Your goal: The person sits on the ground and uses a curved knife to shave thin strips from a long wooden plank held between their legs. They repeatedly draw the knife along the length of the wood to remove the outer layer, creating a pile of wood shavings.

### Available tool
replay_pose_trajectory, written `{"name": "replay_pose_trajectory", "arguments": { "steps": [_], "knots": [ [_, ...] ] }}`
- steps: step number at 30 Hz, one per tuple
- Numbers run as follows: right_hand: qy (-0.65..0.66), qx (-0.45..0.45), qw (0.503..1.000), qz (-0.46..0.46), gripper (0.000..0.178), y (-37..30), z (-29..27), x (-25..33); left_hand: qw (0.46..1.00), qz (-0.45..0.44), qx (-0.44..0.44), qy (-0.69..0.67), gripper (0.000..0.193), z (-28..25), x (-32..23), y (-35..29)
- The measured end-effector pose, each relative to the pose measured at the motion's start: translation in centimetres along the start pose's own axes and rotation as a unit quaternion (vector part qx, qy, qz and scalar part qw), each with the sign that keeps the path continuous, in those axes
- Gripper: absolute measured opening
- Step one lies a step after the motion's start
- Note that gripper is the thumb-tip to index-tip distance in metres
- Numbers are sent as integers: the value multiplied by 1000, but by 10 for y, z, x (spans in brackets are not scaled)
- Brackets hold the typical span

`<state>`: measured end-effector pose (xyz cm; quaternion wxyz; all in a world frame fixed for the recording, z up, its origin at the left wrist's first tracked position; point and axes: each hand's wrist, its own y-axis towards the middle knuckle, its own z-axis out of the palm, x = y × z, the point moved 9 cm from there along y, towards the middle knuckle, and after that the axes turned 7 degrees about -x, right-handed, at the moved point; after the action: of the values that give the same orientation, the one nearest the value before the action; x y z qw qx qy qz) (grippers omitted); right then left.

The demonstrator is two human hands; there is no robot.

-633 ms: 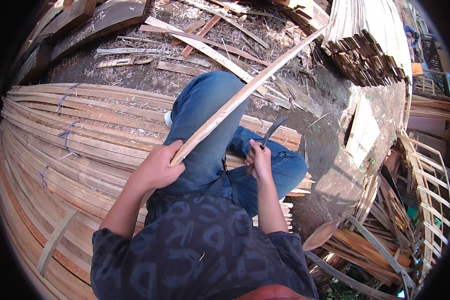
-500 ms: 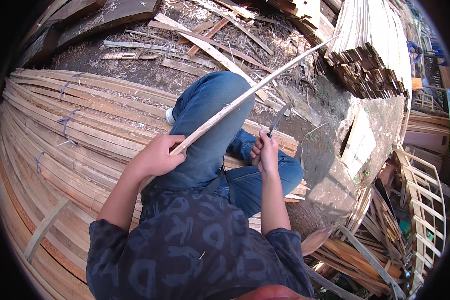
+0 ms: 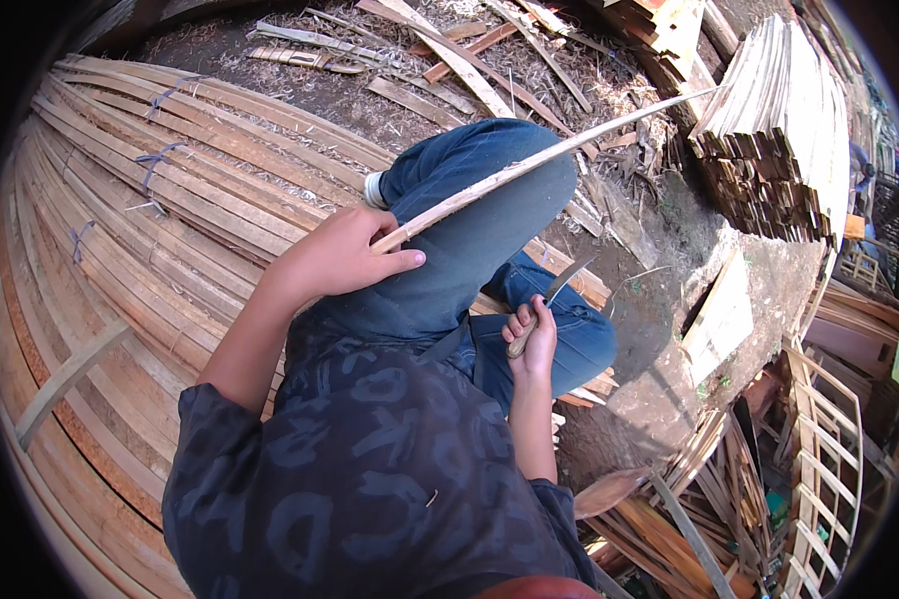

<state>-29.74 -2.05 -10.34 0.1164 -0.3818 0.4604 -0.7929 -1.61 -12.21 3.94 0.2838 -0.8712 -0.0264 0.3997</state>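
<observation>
A long, thin wooden strip [image 3: 509, 170] slants from my left hand [image 3: 355, 255] over my raised knee, its far end reaching up to the right. The fingers of that hand are closed around the near end, with the thumb lying along the jeans. My right hand [image 3: 532, 337] grips the wooden handle of a knife [image 3: 569, 278] beside my other knee. The blade points up and to the right, below the strip and apart from it. Part of the handle is covered by my fingers.
Bundled wooden strips [image 3: 200, 230] tied with purple cord lie under and left of me. Scrap slats [image 3: 459, 70] and shavings litter the ground ahead. A stack of cut boards [image 3: 769, 150] stands at the far right. Nearer on the right is a slatted wooden frame [image 3: 824, 469].
The strip's near end has moved slightly right and up with my left hand. My right hand has turned and lowered, so the knife handle now shows. The whole view has shifted a little.
</observation>
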Motion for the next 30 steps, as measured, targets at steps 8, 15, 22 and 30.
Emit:
{"name": "replay_pose_trajectory", "arguments": {
  "steps": [8, 15, 22, 30],
  "knots": [
    [18, 1, 997, -71, 17, -16, 12, 34, 997, 49, -38, 50, 43, 12, -15, -21],
    [1, 26, 982, -189, 19, -29, 47, 88, 981, 138, -101, 90, 52, 16, -22, -21],
    [-148, 112, 901, -393, 20, -29, 128, 228, 982, 136, -83, 101, 59, 21, -13, -14],
    [-203, 42, 862, -463, 28, 5, 196, 324, 983, 141, -78, 84, 56, 20, -14, -10]
  ]
}}
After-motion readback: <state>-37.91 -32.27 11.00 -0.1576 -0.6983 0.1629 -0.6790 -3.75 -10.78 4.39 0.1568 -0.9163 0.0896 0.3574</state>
